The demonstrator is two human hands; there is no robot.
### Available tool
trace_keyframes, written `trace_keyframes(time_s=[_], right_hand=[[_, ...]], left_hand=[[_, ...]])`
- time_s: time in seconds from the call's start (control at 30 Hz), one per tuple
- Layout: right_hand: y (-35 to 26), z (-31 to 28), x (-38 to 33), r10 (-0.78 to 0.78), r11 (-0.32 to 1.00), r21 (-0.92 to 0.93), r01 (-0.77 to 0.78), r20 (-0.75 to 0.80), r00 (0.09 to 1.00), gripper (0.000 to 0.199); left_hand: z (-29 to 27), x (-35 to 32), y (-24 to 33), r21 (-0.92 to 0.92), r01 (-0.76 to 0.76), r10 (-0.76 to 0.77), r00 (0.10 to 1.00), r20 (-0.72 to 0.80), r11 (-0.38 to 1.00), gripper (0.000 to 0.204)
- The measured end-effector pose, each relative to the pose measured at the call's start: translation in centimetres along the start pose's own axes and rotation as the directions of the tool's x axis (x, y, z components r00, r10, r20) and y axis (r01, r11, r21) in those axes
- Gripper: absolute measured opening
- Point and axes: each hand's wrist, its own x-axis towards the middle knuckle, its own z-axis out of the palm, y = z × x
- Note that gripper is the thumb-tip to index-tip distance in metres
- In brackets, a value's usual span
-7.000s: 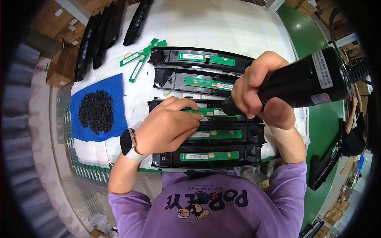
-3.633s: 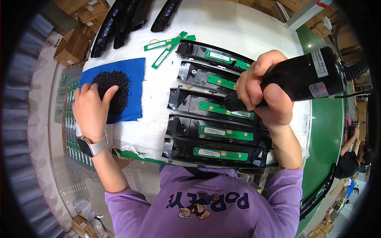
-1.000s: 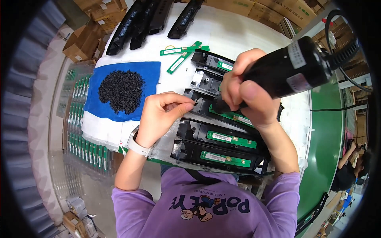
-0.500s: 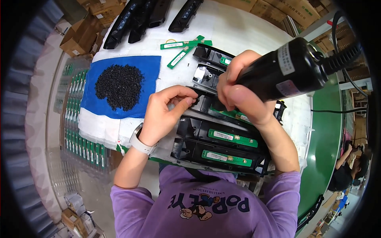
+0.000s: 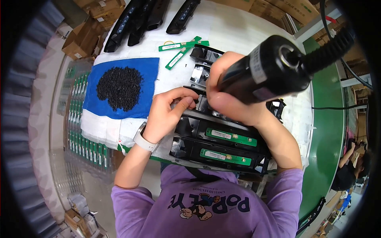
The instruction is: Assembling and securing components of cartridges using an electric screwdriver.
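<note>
My right hand (image 5: 234, 101) is wrapped round a black electric screwdriver (image 5: 266, 69), its cable end tilted up to the right. Its tip is hidden behind the hand, over a black plastic housing (image 5: 203, 104). At that housing's left end, my left hand (image 5: 164, 113) closes thumb and forefinger on the plastic; whether a small part is also pinched there cannot be seen. Nearer to me lie two more housings, each with a green circuit board (image 5: 230, 136) inside. Further housings (image 5: 200, 74) lie beyond, partly covered by my right hand.
Many small black screws (image 5: 119, 87) are heaped on a blue cloth (image 5: 150, 69) at left. Loose green boards (image 5: 176, 58) lie crossed behind the housings. More black housings (image 5: 182, 16) stand at the far edge. Clear trays of boards (image 5: 85, 148) are stacked left of the table.
My right hand and the electric screwdriver have shifted left along the housing, covering the board that showed before. My left hand keeps its place at the housing's end.
</note>
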Motion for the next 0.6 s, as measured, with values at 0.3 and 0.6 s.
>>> trace_keyframes(time_s=[0.3, 0.6], right_hand=[[-4.3, -3.1, -0.4, -0.047, 0.777, 0.615, 0.133, -0.154, 0.987, 0.037], [-6.0, -3.2, -3.1, -0.057, 0.782, 0.596, 0.184, -0.226, 0.972, 0.035]], left_hand=[[0.1, -0.8, 2.8, -0.330, 0.099, -0.029, 0.977, 0.209, 0.939, 0.013], [1.7, -1.0, 3.4, -0.337, 0.132, -0.033, 0.958, 0.285, 0.932, 0.012]])
